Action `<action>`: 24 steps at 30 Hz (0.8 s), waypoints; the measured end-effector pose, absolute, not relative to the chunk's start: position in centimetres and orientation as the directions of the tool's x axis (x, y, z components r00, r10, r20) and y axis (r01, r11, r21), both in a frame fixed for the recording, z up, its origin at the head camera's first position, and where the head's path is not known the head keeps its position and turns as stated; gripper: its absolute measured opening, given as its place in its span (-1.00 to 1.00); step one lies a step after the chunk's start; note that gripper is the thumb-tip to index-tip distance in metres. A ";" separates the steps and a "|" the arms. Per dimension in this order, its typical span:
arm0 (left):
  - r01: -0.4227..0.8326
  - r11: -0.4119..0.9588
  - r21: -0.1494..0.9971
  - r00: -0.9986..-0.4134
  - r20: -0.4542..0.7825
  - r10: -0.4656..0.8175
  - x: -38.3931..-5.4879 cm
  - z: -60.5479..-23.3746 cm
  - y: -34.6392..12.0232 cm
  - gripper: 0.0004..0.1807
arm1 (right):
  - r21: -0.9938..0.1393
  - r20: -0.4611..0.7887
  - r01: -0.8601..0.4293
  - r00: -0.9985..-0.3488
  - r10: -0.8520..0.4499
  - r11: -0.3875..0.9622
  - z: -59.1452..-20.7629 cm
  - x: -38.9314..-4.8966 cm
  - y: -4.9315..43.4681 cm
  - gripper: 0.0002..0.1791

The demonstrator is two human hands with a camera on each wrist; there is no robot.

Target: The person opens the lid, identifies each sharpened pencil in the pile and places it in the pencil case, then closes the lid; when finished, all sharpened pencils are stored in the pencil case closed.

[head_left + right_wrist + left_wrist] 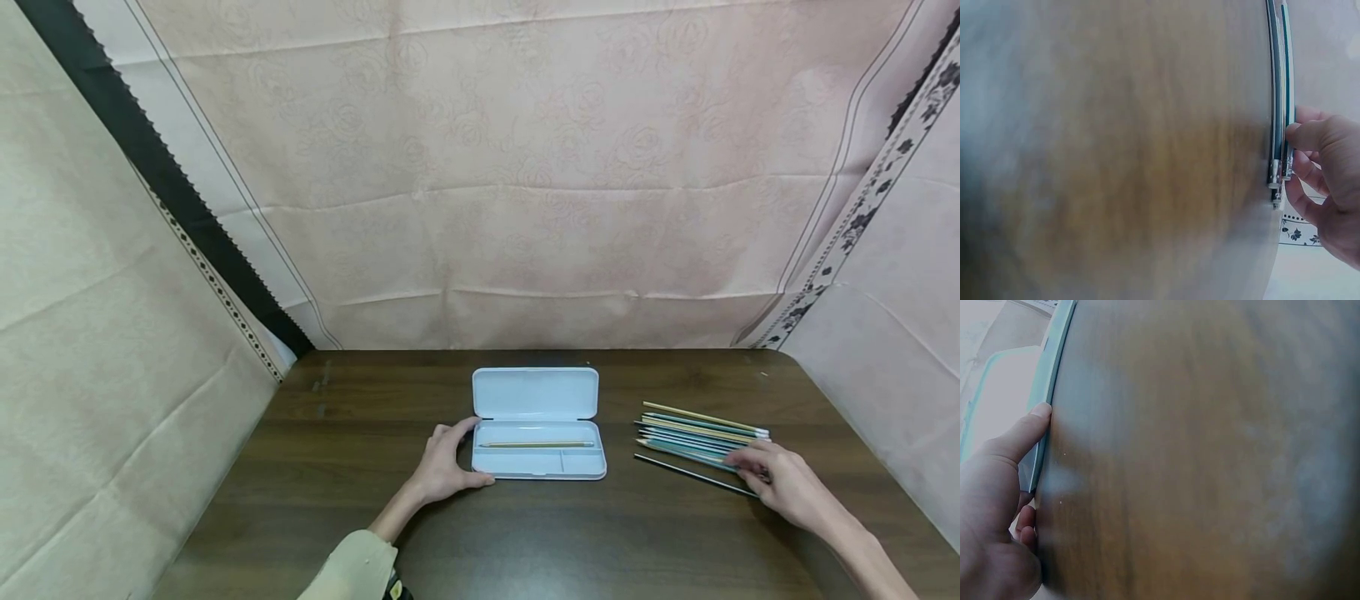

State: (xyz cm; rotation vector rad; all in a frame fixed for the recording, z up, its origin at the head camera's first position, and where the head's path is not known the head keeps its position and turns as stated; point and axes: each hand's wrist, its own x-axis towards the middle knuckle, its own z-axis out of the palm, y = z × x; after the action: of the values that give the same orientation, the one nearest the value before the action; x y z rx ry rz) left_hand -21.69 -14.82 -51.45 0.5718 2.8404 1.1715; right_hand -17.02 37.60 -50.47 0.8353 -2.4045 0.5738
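Note:
A light blue pencil case (540, 472) lies with its lid (536, 392) raised toward the back. One yellowish pencil (525, 445) lies lengthwise in its rear compartment. My left hand (444, 468) grips the case's left end, thumb along the front edge and forefinger at the hinge side; in the left wrist view the thumb (1022, 434) presses the rim. To the right, my right hand (780, 482) pinches a teal pencil (1289, 75) near its ferrule end, at the front of a row of pencils (675, 427). A dark pencil (690, 475) lies apart, nearer me.
Everything stands on a dark brown wooden table (555, 533). Pale patterned cloth (525, 183) hangs behind it, with more cloth at both sides. The row holds several yellow, teal and light blue pencils, tips toward the case.

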 end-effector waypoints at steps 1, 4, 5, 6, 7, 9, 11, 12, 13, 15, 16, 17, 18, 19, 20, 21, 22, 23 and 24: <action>0.326 0.652 0.685 -0.933 0.122 0.339 -21.7 -51.5 -14.8 0.01 | -0.214 0.599 -0.657 -0.672 -0.434 0.723 -50.4 -17.1 37.5 -0.70; 0.326 0.652 0.685 -0.933 0.123 0.338 -21.7 -51.4 -14.8 0.01 | -0.221 0.591 -0.638 -0.689 -0.419 0.738 -50.3 -17.2 37.1 -0.52; 0.326 0.652 0.685 -0.933 0.123 0.337 -21.6 -51.4 -14.8 0.01 | -0.223 0.588 -0.633 -0.694 -0.416 0.741 -50.3 -17.2 37.0 -0.52; 0.326 0.651 0.686 -0.933 0.124 0.336 -21.6 -51.4 -14.8 0.01 | -0.223 0.583 -0.630 -0.698 -0.416 0.744 -50.3 -17.3 36.8 -0.51; 0.326 0.651 0.686 -0.933 0.125 0.336 -21.6 -51.4 -14.8 0.01 | -0.227 0.579 -0.629 -0.701 -0.416 0.744 -50.3 -17.3 36.7 -0.52; 0.329 0.650 0.685 -0.933 0.128 0.337 -21.6 -51.4 -14.8 0.01 | -0.228 0.579 -0.631 -0.700 -0.418 0.741 -50.2 -17.4 36.4 -0.51; 0.330 0.648 0.687 -0.932 0.129 0.338 -21.6 -51.4 -14.8 0.01 | -0.225 0.585 -0.641 -0.692 -0.424 0.734 -50.1 -17.5 36.2 -0.51; 0.331 0.647 0.687 -0.932 0.130 0.339 -21.6 -51.4 -14.8 0.01 | -0.228 0.587 -0.645 -0.688 -0.426 0.729 -50.1 -17.6 36.0 -0.51; 0.332 0.646 0.687 -0.931 0.131 0.340 -21.6 -51.4 -14.8 0.01 | -0.228 0.591 -0.652 -0.683 -0.429 0.723 -50.0 -17.6 35.8 -0.51; 0.332 0.644 0.689 -0.931 0.130 0.341 -21.6 -51.4 -14.8 0.01 | -0.231 0.595 -0.662 -0.676 -0.435 0.713 -49.8 -17.7 35.4 -0.52; 0.332 0.643 0.691 -0.931 0.130 0.341 -21.6 -51.4 -14.8 0.01 | -0.237 0.592 -0.666 -0.677 -0.438 0.708 -49.7 -17.8 35.2 -0.52; 0.331 0.642 0.692 -0.931 0.129 0.341 -21.7 -51.4 -14.8 0.01 | -0.242 0.591 -0.668 -0.677 -0.439 0.704 -49.6 -17.9 35.0 -0.53; 0.330 0.642 0.692 -0.932 0.128 0.340 -21.7 -51.3 -14.8 0.01 | -0.248 0.587 -0.670 -0.679 -0.442 0.700 -49.5 -17.9 34.8 -0.54; 0.329 0.641 0.693 -0.932 0.128 0.340 -21.7 -51.3 -14.9 0.01 | -0.253 0.583 -0.671 -0.681 -0.444 0.697 -49.4 -17.9 34.6 -0.54; 0.328 0.641 0.694 -0.932 0.127 0.339 -21.6 -51.3 -14.8 0.01 | -0.259 0.578 -0.670 -0.685 -0.444 0.696 -49.3 -18.0 34.3 -0.55; 0.328 0.642 0.693 -0.932 0.127 0.339 -21.6 -51.3 -14.8 0.01 | -0.262 0.573 -0.668 -0.688 -0.445 0.696 -49.3 -18.0 34.1 -0.55; 0.328 0.642 0.693 -0.932 0.127 0.338 -21.6 -51.3 -14.8 0.01 | -0.264 0.569 -0.666 -0.691 -0.445 0.697 -49.2 -18.1 33.9 -0.55; 0.327 0.644 0.692 -0.933 0.127 0.338 -21.6 -51.3 -14.8 0.01 | -0.264 0.567 -0.664 -0.693 -0.445 0.699 -49.1 -18.1 33.7 -0.55; 0.327 0.645 0.691 -0.933 0.126 0.338 -21.6 -51.3 -14.8 0.01 | -0.263 0.565 -0.663 -0.695 -0.445 0.701 -49.1 -18.2 33.5 -0.56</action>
State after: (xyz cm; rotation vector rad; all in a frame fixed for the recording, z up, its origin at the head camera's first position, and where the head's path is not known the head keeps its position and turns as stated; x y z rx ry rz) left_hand -21.64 -14.82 -51.32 0.5733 2.8361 1.1871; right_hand -18.16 33.46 -49.07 0.8516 -2.4432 0.6302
